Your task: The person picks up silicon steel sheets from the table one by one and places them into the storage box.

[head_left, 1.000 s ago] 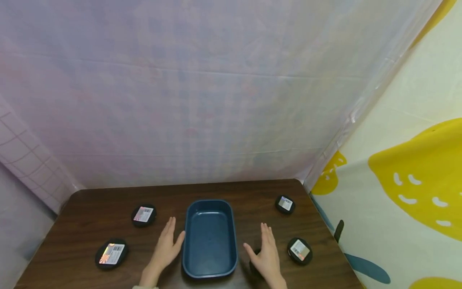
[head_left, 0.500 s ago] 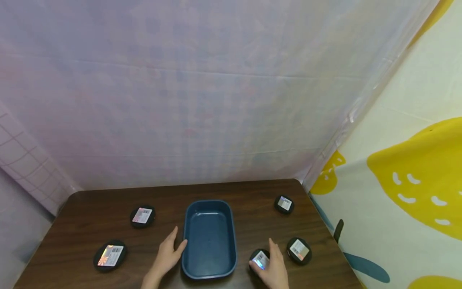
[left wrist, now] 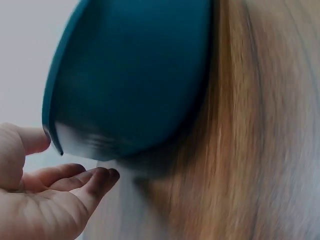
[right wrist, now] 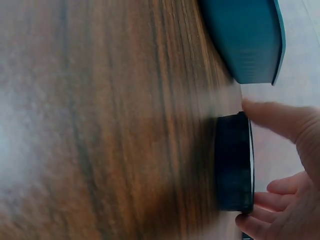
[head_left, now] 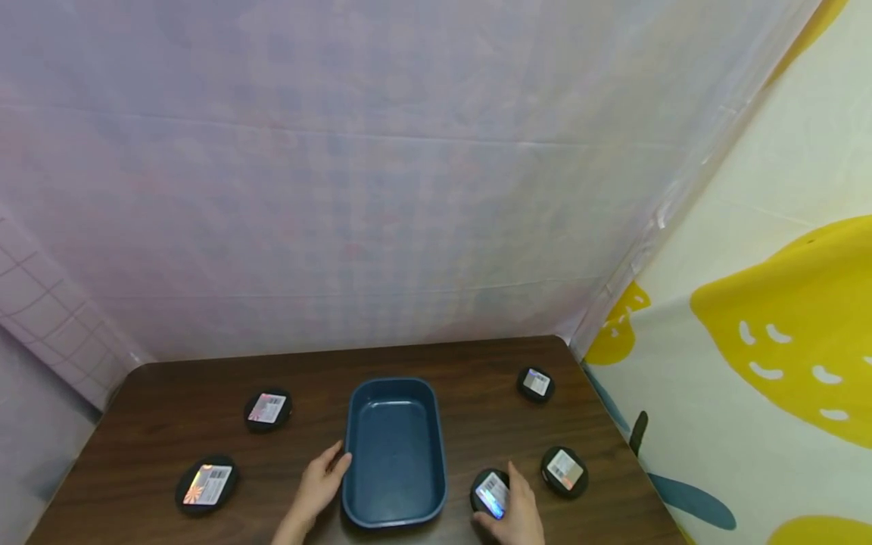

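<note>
A deep blue rectangular tray (head_left: 395, 462) stands on the table in the head view. My left hand (head_left: 316, 484) holds its left rim, with the thumb over the edge and the fingers curled under it on the outer side, as the left wrist view shows. Right of the tray lies a flat, round black container (head_left: 490, 493) with a shiny barcode label on top. My right hand (head_left: 515, 511) grips it from the right. In the right wrist view the thumb is at one side of the black container (right wrist: 234, 162) and the fingers at the other; it sits on the table.
More round black containers with labels lie about: two at the right, a far one (head_left: 535, 384) and a nearer one (head_left: 564, 471); two at the left, a far one (head_left: 267, 409) and a nearer one (head_left: 207, 485). A pale curtain (head_left: 375, 227) hangs behind the brown table (head_left: 470, 409).
My right hand has lowered from above the near right container and closed round it, uncovering its label. My left hand has come down to the tray's left rim, fingers curling in.
</note>
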A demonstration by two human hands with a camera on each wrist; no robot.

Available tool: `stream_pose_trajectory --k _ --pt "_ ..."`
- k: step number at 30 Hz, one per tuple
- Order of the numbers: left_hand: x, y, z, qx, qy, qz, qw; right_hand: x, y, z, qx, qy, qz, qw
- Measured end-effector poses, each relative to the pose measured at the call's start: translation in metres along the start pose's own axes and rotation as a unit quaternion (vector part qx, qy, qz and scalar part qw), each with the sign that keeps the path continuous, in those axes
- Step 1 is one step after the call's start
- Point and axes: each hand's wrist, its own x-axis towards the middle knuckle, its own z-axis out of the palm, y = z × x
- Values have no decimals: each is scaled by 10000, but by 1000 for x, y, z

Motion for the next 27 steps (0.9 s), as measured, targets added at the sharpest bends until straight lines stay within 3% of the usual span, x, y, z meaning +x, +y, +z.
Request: stream_pose_trajectory --k 3,7,14,27 --pt "0 3 2 -490 -85 -540 9973 0 -3 -2 -9 -140 236 9996" --pt "-1 6 3 -888 -71 -797 9928 1 -6 -4 -8 -263 509 9984" --pt "-5 5 4 -1121 -11 -969 9890 -1 -3 0 -35 -101 493 9987" --pt "-4 2 5 -1157 36 -827 9898 2 -1 1 -26 7 594 9982"
